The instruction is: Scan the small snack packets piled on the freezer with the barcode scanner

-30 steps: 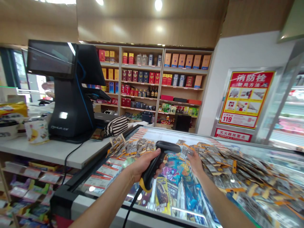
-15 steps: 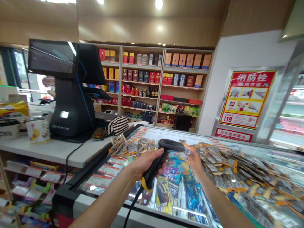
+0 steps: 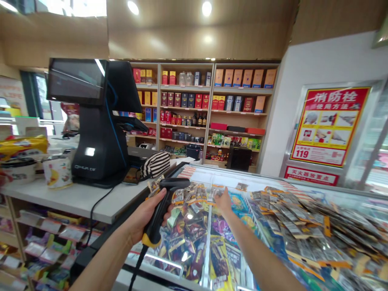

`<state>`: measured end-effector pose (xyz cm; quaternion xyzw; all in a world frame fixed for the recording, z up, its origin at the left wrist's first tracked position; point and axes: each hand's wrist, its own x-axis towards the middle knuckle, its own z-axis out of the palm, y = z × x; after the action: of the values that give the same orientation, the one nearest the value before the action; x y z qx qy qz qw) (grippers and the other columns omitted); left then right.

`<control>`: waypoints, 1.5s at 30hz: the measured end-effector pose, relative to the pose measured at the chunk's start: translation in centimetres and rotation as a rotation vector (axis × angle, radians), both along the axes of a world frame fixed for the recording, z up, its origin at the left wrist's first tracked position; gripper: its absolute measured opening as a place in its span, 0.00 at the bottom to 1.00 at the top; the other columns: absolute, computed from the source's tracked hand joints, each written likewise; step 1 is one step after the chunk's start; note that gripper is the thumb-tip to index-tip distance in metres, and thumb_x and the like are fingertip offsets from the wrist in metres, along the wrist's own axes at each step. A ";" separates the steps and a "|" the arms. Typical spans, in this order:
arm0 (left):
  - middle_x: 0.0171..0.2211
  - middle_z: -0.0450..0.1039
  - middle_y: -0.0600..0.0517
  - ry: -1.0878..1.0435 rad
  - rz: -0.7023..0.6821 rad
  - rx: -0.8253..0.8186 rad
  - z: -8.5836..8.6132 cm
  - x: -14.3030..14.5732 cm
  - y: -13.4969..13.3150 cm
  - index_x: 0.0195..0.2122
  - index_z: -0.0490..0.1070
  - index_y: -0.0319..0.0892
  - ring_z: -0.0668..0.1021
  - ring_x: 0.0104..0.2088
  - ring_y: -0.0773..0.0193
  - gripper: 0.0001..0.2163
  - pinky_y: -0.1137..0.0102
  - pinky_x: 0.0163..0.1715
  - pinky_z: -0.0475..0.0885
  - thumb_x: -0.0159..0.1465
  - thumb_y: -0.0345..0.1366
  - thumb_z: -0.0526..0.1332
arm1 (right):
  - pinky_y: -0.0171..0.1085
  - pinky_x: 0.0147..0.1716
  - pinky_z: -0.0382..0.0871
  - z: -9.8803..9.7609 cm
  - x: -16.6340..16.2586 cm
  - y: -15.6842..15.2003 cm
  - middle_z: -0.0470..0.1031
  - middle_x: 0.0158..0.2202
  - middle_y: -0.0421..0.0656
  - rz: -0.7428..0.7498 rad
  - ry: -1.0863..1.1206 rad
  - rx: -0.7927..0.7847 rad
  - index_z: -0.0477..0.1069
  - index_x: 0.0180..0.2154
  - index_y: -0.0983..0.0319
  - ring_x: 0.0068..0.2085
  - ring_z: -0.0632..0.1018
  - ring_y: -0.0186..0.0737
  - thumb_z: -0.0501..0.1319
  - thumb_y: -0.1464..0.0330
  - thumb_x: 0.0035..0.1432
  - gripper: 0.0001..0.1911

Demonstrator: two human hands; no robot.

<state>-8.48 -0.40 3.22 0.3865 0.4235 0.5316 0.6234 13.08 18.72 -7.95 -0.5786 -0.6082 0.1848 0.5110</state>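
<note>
My left hand (image 3: 150,212) is wrapped round the handle of a black and yellow barcode scanner (image 3: 173,184), its head pointing right and its cable hanging down. My right hand (image 3: 224,201) pinches a small clear packet with an orange edge (image 3: 211,196), just above the freezer's glass top. That packet is at the right end of a small heap of similar packets (image 3: 194,194), partly behind the scanner. To the right of my right hand spreads a much larger pile of these packets (image 3: 312,226). A lone packet (image 3: 241,186) lies behind my right hand.
Wrapped ice creams (image 3: 184,238) show through the freezer's glass. At left, a counter (image 3: 103,200) carries a black register (image 3: 101,149), a paper cup (image 3: 57,173) and a striped pouch (image 3: 156,165). Shelves of boxed bottles (image 3: 188,100) stand behind.
Both hands have moved left. The scanner has swung away from the packet, and my right hand has carried the packet from near the large pile to the small heap. The view has turned slightly left.
</note>
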 end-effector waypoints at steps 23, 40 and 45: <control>0.17 0.64 0.54 -0.050 -0.106 -0.069 -2.6 3.5 3.6 0.23 0.65 0.37 0.64 0.15 0.73 0.15 0.77 0.13 0.59 0.51 0.46 0.55 | 0.58 0.48 0.37 -0.9 10.9 4.6 0.63 0.49 0.49 -0.047 -0.585 -0.163 0.68 0.39 0.61 0.51 0.59 0.50 0.51 0.59 0.47 0.19; 0.17 0.63 0.55 -0.029 -0.119 -0.027 -0.3 5.7 -0.5 0.31 0.64 0.38 0.64 0.13 0.73 0.16 0.77 0.11 0.59 0.51 0.47 0.54 | 0.35 0.25 0.59 0.6 9.2 -1.7 0.62 0.09 0.39 -0.012 -0.125 -0.169 0.56 0.07 0.61 0.24 0.71 0.43 0.60 0.73 0.27 0.12; 0.17 0.63 0.56 -0.086 -0.229 0.022 0.3 6.0 -0.9 0.32 0.64 0.38 0.65 0.14 0.73 0.16 0.78 0.12 0.59 0.52 0.47 0.53 | 0.35 0.23 0.62 1.7 10.7 -3.3 0.70 0.19 0.39 -0.019 0.095 -0.052 0.64 0.21 0.62 0.26 0.72 0.39 0.55 0.68 0.35 0.05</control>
<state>-2.49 -1.29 3.51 0.4161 0.3437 0.4776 0.6932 23.79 15.45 -6.25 -0.5880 -0.5729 0.2229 0.5257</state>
